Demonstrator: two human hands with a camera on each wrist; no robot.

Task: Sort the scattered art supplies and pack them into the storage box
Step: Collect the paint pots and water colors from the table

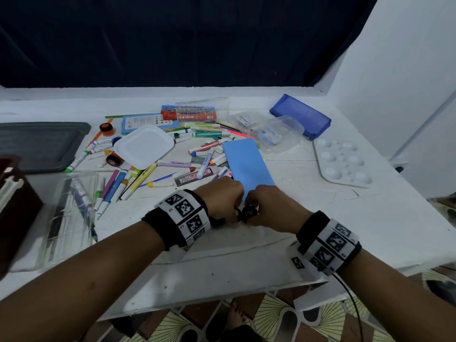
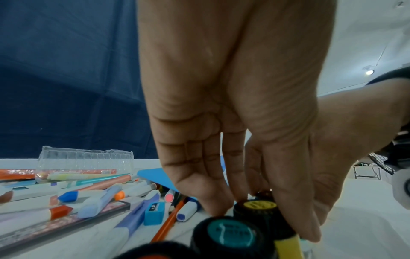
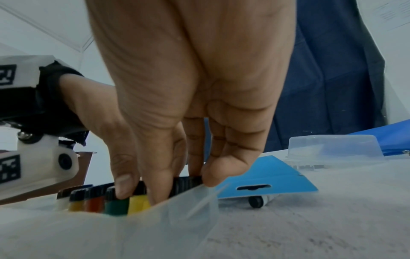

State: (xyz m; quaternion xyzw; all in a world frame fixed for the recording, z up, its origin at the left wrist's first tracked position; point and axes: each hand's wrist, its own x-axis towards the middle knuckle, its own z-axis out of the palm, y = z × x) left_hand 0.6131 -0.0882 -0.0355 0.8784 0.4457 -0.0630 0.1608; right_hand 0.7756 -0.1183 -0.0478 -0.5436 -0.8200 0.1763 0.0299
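Note:
Both hands meet at the table's front centre over a row of small paint bottles [image 3: 115, 205] with black caps, standing in a clear plastic tray [image 3: 177, 219]. My left hand [image 1: 228, 213] pinches the yellow paint bottle [image 2: 259, 205] between fingers and thumb, beside a teal-labelled cap [image 2: 228, 233]. Just to its right, my right hand [image 1: 256, 214] pinches the ribbed black cap of a paint bottle [image 3: 188, 183]; its colour is hidden. Markers and pens [image 1: 197, 149] lie scattered behind the hands. A dark red-brown box [image 1: 14, 208] stands at the left edge.
A blue card pack [image 1: 246, 164] lies just beyond the hands. Around it are a white square plate [image 1: 144, 146], a white paint palette [image 1: 343, 161], a blue pouch [image 1: 299, 116], clear tubs [image 1: 278, 132], a grey tray [image 1: 42, 144] and a clear case [image 1: 69, 213].

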